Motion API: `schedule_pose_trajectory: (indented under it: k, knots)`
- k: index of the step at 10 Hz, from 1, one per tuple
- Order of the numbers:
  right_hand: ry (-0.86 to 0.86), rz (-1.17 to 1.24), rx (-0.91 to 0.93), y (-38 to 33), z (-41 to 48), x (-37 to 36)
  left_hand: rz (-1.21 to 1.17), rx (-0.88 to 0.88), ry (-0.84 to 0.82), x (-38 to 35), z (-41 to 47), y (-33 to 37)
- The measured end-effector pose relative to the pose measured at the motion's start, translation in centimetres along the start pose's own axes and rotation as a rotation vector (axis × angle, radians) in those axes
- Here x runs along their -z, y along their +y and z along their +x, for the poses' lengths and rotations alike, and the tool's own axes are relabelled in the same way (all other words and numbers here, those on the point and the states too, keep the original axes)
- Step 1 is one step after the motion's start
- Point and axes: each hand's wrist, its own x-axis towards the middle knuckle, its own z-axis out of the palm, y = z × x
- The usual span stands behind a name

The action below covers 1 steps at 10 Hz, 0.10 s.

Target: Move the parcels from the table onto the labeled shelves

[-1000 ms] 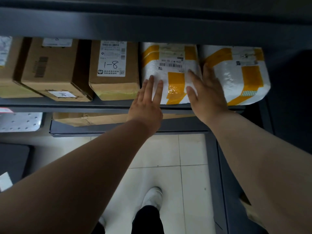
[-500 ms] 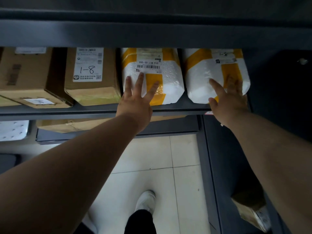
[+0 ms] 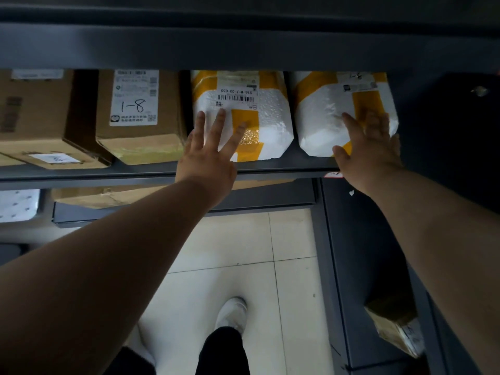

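Note:
Two white padded parcels with yellow tape lie side by side on a dark metal shelf (image 3: 286, 165). My left hand (image 3: 209, 155) presses with spread, straight fingers on the front of the left white parcel (image 3: 270, 125), below its barcode label. My right hand (image 3: 370, 147) lies flat with straight fingers on the right white parcel (image 3: 322, 117). Left of them stands a brown cardboard box (image 3: 140, 115) with a label marked "1-8".
Another brown box (image 3: 38, 117) sits at the far left of the shelf. A lower shelf (image 3: 189, 207) holds a flat cardboard parcel (image 3: 108, 196) and a white mailer (image 3: 16, 204). A taped parcel (image 3: 397, 328) lies low at right. Tiled floor and my white shoe (image 3: 231, 312) are below.
My right hand moved from the left white parcel over to the right one. My left hand slid up onto the left parcel's front. Both parcels sit slightly deeper on the shelf.

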Motion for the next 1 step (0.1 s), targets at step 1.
schedule_pose_trajectory:
  k: [1]
  knots:
    - [0.061, 0.014, 0.086, -0.77, -1.36, 0.03, -0.036, -0.019, -0.01, 1.29, -1.56, 0.0]
